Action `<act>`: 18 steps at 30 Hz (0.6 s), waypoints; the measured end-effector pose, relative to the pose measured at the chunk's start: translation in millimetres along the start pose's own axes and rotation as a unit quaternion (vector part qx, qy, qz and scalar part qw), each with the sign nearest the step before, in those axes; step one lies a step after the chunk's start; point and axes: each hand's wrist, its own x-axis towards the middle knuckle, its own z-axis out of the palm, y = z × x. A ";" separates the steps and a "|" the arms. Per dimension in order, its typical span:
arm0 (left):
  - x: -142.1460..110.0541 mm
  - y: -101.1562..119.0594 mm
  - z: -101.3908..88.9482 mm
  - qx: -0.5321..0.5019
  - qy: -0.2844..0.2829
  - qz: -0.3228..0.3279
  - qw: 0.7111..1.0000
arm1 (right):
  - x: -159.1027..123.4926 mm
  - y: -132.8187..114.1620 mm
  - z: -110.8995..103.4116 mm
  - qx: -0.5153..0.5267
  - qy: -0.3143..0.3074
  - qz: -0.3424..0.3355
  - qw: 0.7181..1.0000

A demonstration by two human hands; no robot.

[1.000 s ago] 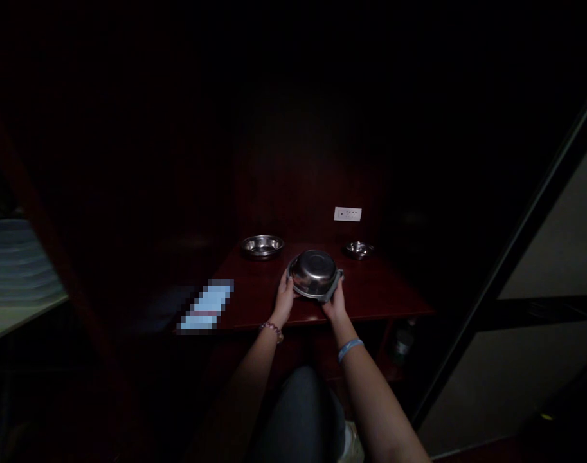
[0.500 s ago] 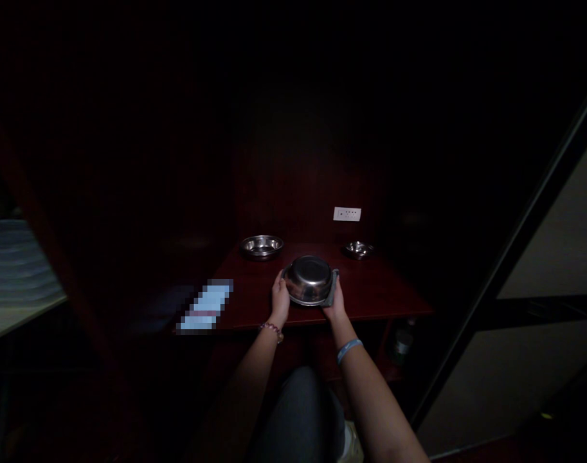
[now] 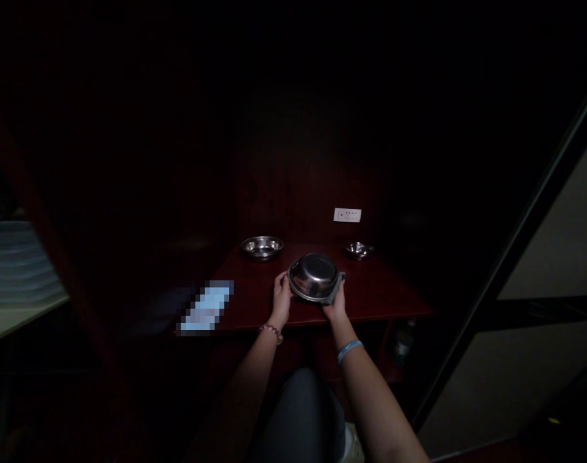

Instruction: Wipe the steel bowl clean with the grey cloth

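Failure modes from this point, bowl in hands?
Drop: the upturned bowl is smooth metal, gripped at its sides by the left hand and, with a cloth at its side, the right hand; the cloth might slip.

Knock: the shallow dish and small dish sit just beyond on the same shelf, so a wide swing may clip one.

Missed dirt: the light is dim, so marks could go unseen.

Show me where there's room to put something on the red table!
Bare wood: between the left hand and wide bowl, and between the right hand and small bowl. Crowded: front middle, where they hold the upside-down bowl and cloth.
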 end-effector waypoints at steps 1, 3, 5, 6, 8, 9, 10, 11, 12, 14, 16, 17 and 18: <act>-1.0 1.1 0.3 0.000 -0.007 0.001 1.000 | -0.6 -0.4 0.3 0.000 0.003 0.001 1.000; -3.0 3.6 1.8 0.002 -0.017 0.005 1.000 | -1.7 -0.5 0.6 -0.005 -0.005 0.006 1.000; -4.9 5.9 3.6 0.003 -0.026 0.006 1.000 | -2.4 0.0 0.4 -0.011 -0.019 0.009 1.000; -5.6 6.7 4.4 0.005 -0.031 0.005 0.999 | -2.4 0.4 0.2 -0.014 -0.023 0.007 1.000; -6.4 7.4 5.3 0.008 -0.040 0.007 0.999 | -2.0 1.1 -0.3 -0.020 -0.025 0.000 0.999; -6.3 7.2 5.4 0.009 -0.043 0.009 0.999 | -1.5 1.3 -0.5 -0.023 -0.024 -0.002 0.999; -6.0 6.6 5.4 0.010 -0.044 0.011 0.999 | -1.0 1.4 -0.7 -0.026 -0.024 -0.002 0.999; -5.4 5.8 5.3 0.012 -0.045 0.013 0.999 | -0.4 1.3 -0.7 -0.027 -0.023 -0.001 0.999; -4.6 4.8 5.2 0.014 -0.045 0.017 0.999 | 0.0 1.1 -0.5 -0.026 -0.023 0.002 0.999; -2.3 2.6 5.3 0.018 -0.038 0.031 0.999 | 0.3 0.5 0.2 -0.019 -0.024 0.006 1.000; 0.3 0.6 5.7 0.021 -0.019 0.058 0.998 | -0.5 -0.2 1.5 -0.017 -0.030 0.007 0.999; 1.6 -0.1 5.7 0.022 -0.008 0.072 0.997 | -1.4 -0.4 2.3 -0.021 -0.034 0.008 0.999; 2.9 -0.8 5.7 0.024 0.002 0.083 0.996 | -2.4 -0.7 3.2 -0.026 -0.039 0.009 0.999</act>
